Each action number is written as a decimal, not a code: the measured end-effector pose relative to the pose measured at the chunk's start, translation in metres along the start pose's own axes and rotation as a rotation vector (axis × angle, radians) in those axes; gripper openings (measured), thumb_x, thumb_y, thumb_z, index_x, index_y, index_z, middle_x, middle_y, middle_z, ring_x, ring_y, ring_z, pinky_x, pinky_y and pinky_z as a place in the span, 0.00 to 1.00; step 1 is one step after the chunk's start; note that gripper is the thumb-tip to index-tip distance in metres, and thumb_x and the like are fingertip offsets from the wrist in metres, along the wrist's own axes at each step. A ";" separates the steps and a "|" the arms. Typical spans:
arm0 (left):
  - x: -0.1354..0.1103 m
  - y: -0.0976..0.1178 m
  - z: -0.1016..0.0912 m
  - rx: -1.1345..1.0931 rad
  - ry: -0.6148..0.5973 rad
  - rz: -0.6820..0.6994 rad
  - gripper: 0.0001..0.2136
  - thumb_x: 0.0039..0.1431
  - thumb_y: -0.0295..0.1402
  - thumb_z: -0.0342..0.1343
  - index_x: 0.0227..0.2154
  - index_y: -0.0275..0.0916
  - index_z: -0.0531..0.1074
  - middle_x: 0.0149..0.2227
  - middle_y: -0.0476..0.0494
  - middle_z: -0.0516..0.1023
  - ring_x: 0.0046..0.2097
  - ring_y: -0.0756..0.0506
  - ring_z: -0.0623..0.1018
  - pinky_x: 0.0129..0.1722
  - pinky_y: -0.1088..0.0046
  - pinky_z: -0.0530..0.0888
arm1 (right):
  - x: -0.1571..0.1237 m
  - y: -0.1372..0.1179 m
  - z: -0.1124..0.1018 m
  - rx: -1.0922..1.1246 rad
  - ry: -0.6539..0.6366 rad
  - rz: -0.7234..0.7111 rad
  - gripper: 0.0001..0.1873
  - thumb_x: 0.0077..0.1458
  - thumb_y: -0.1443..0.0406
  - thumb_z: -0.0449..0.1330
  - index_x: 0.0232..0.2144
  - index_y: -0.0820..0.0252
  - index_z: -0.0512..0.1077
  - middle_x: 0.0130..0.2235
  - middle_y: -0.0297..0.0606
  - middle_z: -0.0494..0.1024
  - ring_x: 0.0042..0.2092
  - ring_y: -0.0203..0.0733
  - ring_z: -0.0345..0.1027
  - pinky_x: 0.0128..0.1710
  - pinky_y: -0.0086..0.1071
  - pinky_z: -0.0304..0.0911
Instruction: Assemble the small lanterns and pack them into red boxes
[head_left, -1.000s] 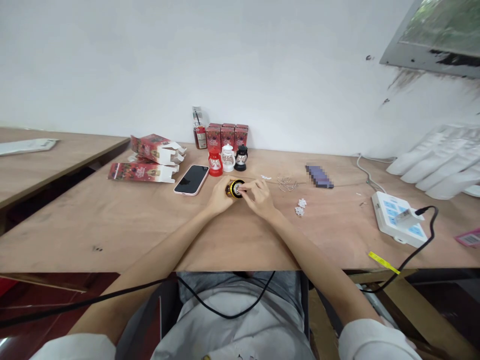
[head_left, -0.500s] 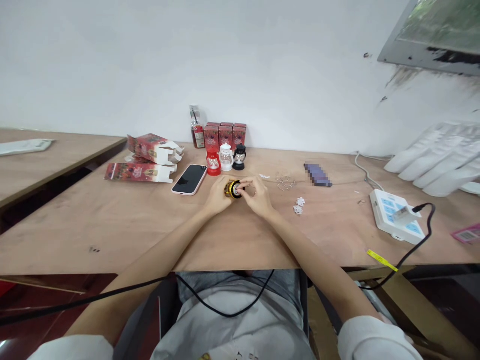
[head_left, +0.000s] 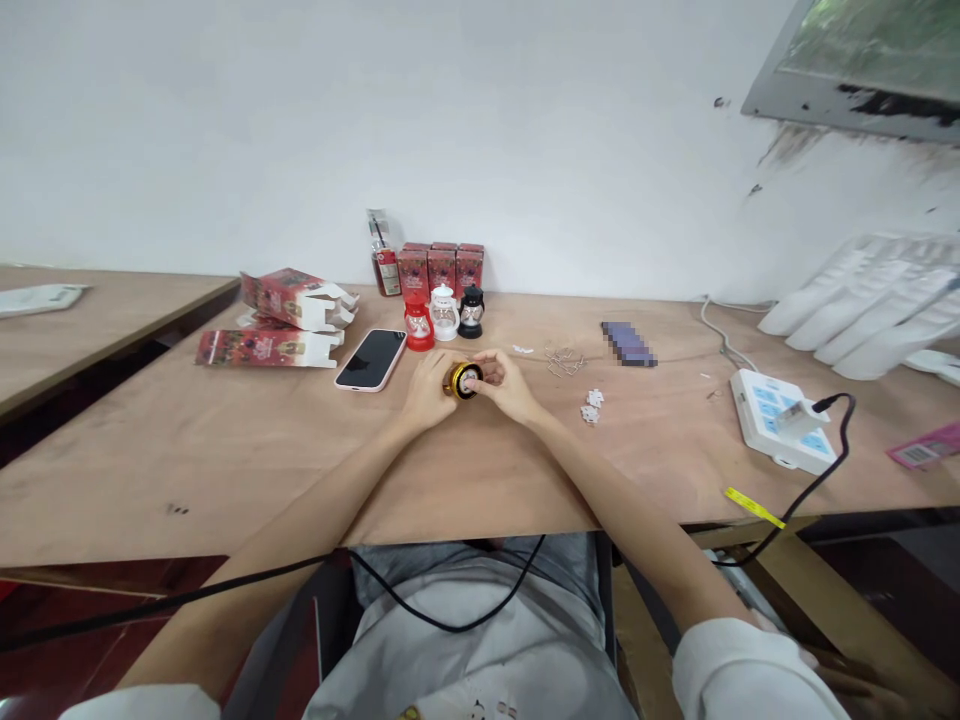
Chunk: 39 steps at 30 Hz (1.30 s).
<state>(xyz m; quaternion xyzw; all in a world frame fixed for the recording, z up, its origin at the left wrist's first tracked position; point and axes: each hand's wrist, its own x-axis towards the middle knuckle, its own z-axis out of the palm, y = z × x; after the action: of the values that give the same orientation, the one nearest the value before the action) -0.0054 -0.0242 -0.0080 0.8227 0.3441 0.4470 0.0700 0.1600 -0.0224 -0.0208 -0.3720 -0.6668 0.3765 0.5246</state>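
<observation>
Both my hands meet over the middle of the wooden table point(head_left: 225, 450). My left hand point(head_left: 425, 390) is closed around a small gold lantern point(head_left: 461, 381) lying on its side, its round base facing me. My right hand point(head_left: 507, 382) pinches at that base with fingertips pressed together. Just behind stand a red lantern point(head_left: 417, 325), a white lantern point(head_left: 444, 313) and a black lantern point(head_left: 471, 311) in a row. Small white parts point(head_left: 591, 406) lie to the right of my right hand.
A phone point(head_left: 371, 359) lies face up left of my hands, with opened red cartons point(head_left: 266, 347) beyond it. Three red boxes point(head_left: 440, 267) and a bottle point(head_left: 384, 266) stand by the wall. Wire hooks point(head_left: 561, 359), a power strip point(head_left: 780, 430) with a black cable, and white foam point(head_left: 870, 310) lie right.
My hands stay on the gold lantern; the right fingers have shifted slightly on its base. The camera has turned a little to the right, so everything sits further left.
</observation>
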 end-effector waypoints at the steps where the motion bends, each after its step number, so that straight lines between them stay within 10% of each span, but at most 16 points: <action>1: 0.000 0.000 0.000 -0.011 0.009 -0.008 0.15 0.46 0.23 0.53 0.39 0.40 0.69 0.43 0.41 0.76 0.46 0.41 0.74 0.46 0.63 0.69 | 0.001 -0.001 -0.001 0.001 0.003 -0.009 0.24 0.44 0.52 0.65 0.39 0.57 0.65 0.42 0.37 0.75 0.39 0.37 0.70 0.38 0.32 0.66; 5: 0.001 0.000 0.000 -0.030 0.043 -0.042 0.16 0.43 0.21 0.53 0.38 0.39 0.69 0.41 0.42 0.76 0.44 0.42 0.74 0.44 0.65 0.70 | 0.006 -0.004 -0.012 -0.159 0.150 0.056 0.17 0.57 0.53 0.54 0.41 0.58 0.66 0.42 0.41 0.75 0.42 0.39 0.71 0.41 0.33 0.67; 13: 0.000 -0.003 0.002 -0.036 0.127 -0.093 0.16 0.44 0.24 0.56 0.38 0.38 0.67 0.41 0.42 0.76 0.43 0.43 0.75 0.43 0.65 0.72 | -0.006 -0.020 -0.040 -1.421 0.234 0.356 0.24 0.55 0.71 0.54 0.55 0.72 0.62 0.59 0.68 0.59 0.63 0.72 0.46 0.52 0.71 0.47; 21: 0.000 -0.003 0.003 -0.037 0.138 -0.095 0.16 0.44 0.25 0.58 0.38 0.38 0.67 0.40 0.43 0.75 0.42 0.43 0.75 0.42 0.66 0.72 | 0.003 -0.017 -0.066 -1.340 0.001 1.138 0.38 0.55 0.70 0.57 0.65 0.60 0.46 0.65 0.69 0.42 0.63 0.74 0.48 0.43 0.72 0.56; 31: 0.000 -0.004 0.002 -0.033 0.148 -0.090 0.16 0.43 0.24 0.57 0.38 0.38 0.67 0.40 0.42 0.75 0.42 0.43 0.74 0.43 0.65 0.71 | -0.004 -0.037 -0.055 -1.387 -0.003 0.643 0.18 0.57 0.78 0.48 0.48 0.75 0.69 0.46 0.65 0.74 0.51 0.53 0.71 0.47 0.40 0.68; 39: 0.001 -0.003 0.000 -0.051 0.142 -0.098 0.16 0.44 0.24 0.57 0.38 0.38 0.68 0.40 0.42 0.75 0.42 0.43 0.75 0.43 0.65 0.72 | -0.001 -0.027 -0.063 -1.283 0.210 0.457 0.15 0.53 0.77 0.52 0.40 0.68 0.75 0.43 0.59 0.76 0.50 0.56 0.71 0.48 0.47 0.65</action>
<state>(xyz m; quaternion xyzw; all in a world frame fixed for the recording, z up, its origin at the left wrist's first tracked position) -0.0065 -0.0214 -0.0091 0.7691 0.3767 0.5087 0.0882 0.2195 -0.0282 0.0139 -0.7748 -0.6083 -0.0297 0.1696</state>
